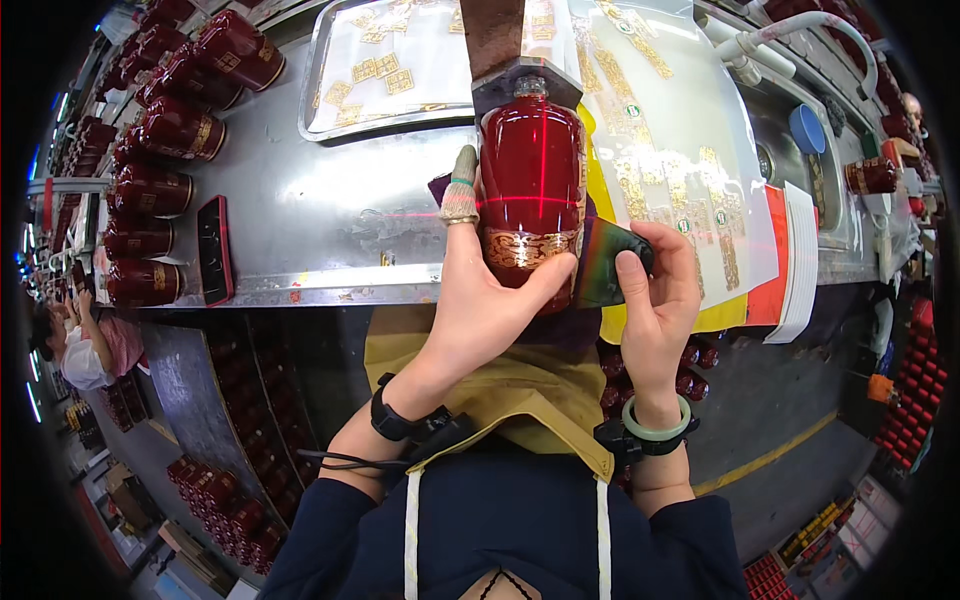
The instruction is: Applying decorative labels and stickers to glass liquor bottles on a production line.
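Note:
A glossy red bottle (531, 165) lies neck-away on the steel bench, its neck set in a dark holder (520, 82). A red laser cross falls on its body. A gold patterned band (528, 247) runs round its lower end. My left hand (480, 300) grips that lower end, thumb on the band, forefinger in a knitted finger cot. My right hand (660, 290) presses a dark flat scraper (610, 262) against the bottle's right side.
Several finished red bottles (165, 130) lie in a row at far left beside a dark phone (215, 250). A steel tray (330, 125) and a clear sheet (680, 160) carry gold stickers. A blue lid (806, 128) and white hose (800, 30) sit right. Another person (85, 350) works lower left.

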Motion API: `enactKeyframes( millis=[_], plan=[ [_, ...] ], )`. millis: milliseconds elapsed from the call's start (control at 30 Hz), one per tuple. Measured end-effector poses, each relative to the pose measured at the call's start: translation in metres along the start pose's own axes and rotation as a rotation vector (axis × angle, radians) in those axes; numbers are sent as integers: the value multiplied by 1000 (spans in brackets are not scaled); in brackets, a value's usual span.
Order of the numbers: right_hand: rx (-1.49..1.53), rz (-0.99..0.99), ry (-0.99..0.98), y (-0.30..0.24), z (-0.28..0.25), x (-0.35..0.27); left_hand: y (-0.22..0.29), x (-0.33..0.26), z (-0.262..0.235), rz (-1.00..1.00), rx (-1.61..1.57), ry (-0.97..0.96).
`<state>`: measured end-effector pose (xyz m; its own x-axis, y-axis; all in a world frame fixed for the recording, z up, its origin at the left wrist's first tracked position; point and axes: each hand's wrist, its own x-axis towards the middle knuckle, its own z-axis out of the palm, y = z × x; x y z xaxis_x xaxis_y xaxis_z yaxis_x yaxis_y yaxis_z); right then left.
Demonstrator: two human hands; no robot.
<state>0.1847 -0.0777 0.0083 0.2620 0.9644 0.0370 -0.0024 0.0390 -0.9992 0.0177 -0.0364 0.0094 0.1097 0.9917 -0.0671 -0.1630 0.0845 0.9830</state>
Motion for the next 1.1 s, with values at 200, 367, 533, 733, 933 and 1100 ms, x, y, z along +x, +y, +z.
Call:
enactKeyframes(
  millis=[200, 367, 533, 733, 933, 1100],
  plan=[
    [-11, 16, -23, -3, 1, 1, -16, -6, -37, 77, 477, -159],
    [-62, 30, -51, -6, 3, 3, -25, -18, -41, 173, 653, -94],
    [-54, 37, -33, -2, -2, 2, -11, -23, -37, 305, 559, -134],
    [-115, 24, -24, -2, -3, 2, -5, -14, -13, 75, 103, -88],
    [-88, 58, -33, -3, -3, 4, -11, -13, -5, 77, 31, 38],
    [-120, 42, -61, -14, 6, 5, -4, -14, -2, 75, -117, 60]
  ],
)
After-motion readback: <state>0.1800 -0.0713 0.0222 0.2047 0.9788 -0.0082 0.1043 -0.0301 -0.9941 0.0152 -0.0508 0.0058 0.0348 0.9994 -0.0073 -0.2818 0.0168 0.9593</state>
